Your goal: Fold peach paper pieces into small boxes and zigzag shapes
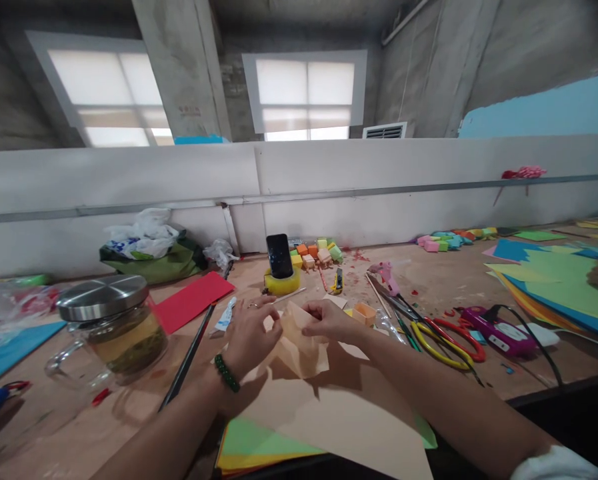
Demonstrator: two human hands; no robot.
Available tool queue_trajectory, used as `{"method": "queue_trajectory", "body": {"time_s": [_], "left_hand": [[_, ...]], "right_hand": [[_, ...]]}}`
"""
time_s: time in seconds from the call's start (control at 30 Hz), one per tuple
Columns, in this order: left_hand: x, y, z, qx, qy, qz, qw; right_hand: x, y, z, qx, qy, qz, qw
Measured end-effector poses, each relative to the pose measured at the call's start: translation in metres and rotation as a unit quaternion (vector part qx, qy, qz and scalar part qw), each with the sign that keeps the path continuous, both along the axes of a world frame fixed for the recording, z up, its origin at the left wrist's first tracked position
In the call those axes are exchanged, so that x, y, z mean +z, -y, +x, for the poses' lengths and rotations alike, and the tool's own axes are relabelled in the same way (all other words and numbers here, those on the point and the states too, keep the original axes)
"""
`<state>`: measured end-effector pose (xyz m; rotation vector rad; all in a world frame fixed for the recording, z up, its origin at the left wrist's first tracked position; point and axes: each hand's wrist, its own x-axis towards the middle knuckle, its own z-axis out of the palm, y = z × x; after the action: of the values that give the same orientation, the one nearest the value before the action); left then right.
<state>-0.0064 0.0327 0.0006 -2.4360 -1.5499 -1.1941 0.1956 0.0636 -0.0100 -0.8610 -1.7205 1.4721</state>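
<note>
Both hands are at a piece of folded, peach-coloured paper (pixel 299 343), its creased panels standing up between them. My left hand (pixel 253 335), with a green bead bracelet at the wrist, pinches the paper's left edge between thumb and fingers. On the opposite side, the fingers of my right hand (pixel 326 319) are closed on the upper right edge. Below lies a large sheet of peach paper (pixel 339 417), over green and yellow sheets (pixel 263 440). An orange folded paper box (pixel 364 313) sits just right of my right hand.
At left stand a lidded glass tea jug (pixel 123 333) and red paper (pixel 193 301). A phone (pixel 279 255) leans behind a yellow tape roll (pixel 282 283), beside several small paper boxes (pixel 309 253). To the right lie scissors (pixel 446 343), a pink glue gun (pixel 386 277) and coloured sheets (pixel 553 280).
</note>
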Motion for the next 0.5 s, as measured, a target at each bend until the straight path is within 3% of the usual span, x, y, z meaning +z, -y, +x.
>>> {"method": "queue_trajectory", "body": {"time_s": [0.1, 0.23, 0.33, 0.4, 0.5], "left_hand": [[0.001, -0.013, -0.009, -0.022, 0.235, -0.104, 0.966], [0.001, -0.024, -0.011, -0.031, 0.352, -0.160, 0.922], [0.001, -0.026, -0.010, -0.039, 0.490, -0.203, 0.847], [0.001, -0.024, -0.007, -0.059, 0.542, -0.254, 0.799], [-0.001, -0.016, 0.002, -0.131, 0.520, -0.363, 0.762]], "right_hand": [[0.004, -0.002, 0.004, 0.013, 0.002, -0.031, 0.999], [0.008, -0.002, 0.004, -0.006, -0.069, -0.081, 0.994], [0.004, -0.004, 0.000, -0.078, -0.146, -0.103, 0.981], [-0.003, -0.006, -0.004, -0.116, -0.175, -0.101, 0.973], [-0.015, -0.009, -0.012, -0.145, -0.195, -0.089, 0.966]]}}
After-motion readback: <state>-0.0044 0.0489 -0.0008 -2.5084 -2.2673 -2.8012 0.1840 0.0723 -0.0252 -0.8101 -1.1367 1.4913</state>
